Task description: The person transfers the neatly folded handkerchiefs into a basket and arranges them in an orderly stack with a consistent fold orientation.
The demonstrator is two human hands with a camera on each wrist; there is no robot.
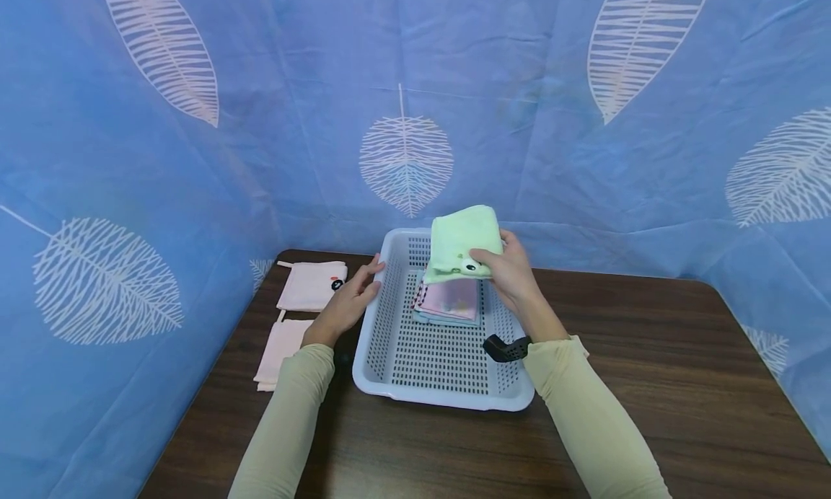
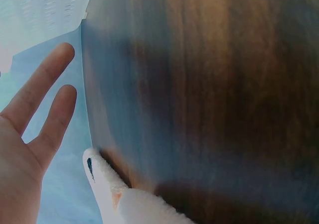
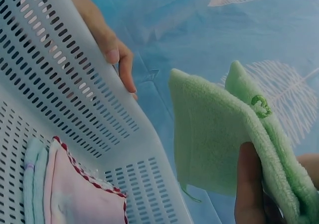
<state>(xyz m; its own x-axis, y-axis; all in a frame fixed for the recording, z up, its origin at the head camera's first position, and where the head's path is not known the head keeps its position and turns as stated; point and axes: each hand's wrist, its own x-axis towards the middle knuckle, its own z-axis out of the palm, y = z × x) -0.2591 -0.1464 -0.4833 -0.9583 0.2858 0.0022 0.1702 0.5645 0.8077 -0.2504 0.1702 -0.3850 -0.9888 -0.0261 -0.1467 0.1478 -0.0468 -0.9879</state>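
Observation:
My right hand (image 1: 517,279) pinches a folded light-green towel (image 1: 464,236) above the far part of a white perforated plastic basket (image 1: 444,398). In the right wrist view the green towel (image 3: 209,129) hangs folded between thumb and fingers. Below it, a pink folded towel (image 1: 454,298) with a red-and-white edge lies on a pale blue one (image 1: 448,319) inside the basket. My left hand (image 1: 350,297) touches the basket's left rim with its fingers stretched out; the left wrist view shows two of those fingers (image 2: 47,89) straight and apart.
Left of the basket, two pale pink folded towels lie on the dark wooden table (image 1: 649,340): a far one (image 1: 310,286) with a face design and a near one (image 1: 283,347) partly behind my left arm. A blue leaf-patterned cloth (image 1: 311,124) hangs behind the table.

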